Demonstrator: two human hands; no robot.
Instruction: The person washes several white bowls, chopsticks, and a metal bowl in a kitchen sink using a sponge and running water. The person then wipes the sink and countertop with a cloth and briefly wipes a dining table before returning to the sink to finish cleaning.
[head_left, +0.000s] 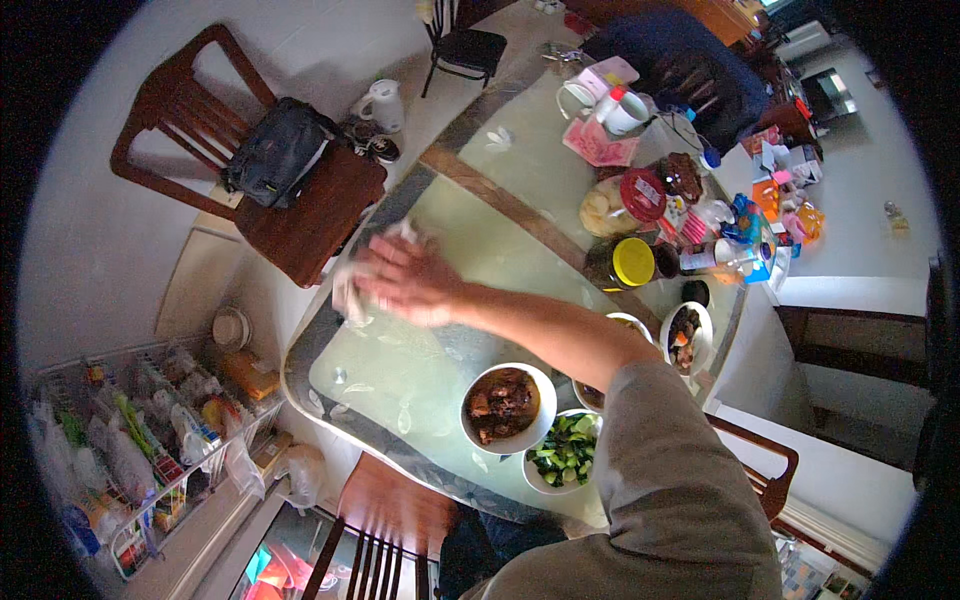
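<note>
My right hand (405, 281) is spread palm down over a pale cloth (346, 292), pressing it on the glass-topped table (390, 367) near its left edge. Hand and cloth are blurred, and most of the cloth lies under the palm. My left hand is out of view. Below my forearm stand a white bowl of braised brown meat (502, 405) and a bowl of chopped green vegetables (562, 450). My arm partly hides other bowls; one dish of dark food (684, 337) sits at the right edge.
A yellow-lidded jar (632, 262), a red-lidded jar (622, 201) and a clear bottle (724, 256) crowd the table's right side. A wooden chair (322, 202) bears a black bag (277, 150). A wire basket (150, 502) of packages stands lower left; another chair (397, 495) is at the near edge.
</note>
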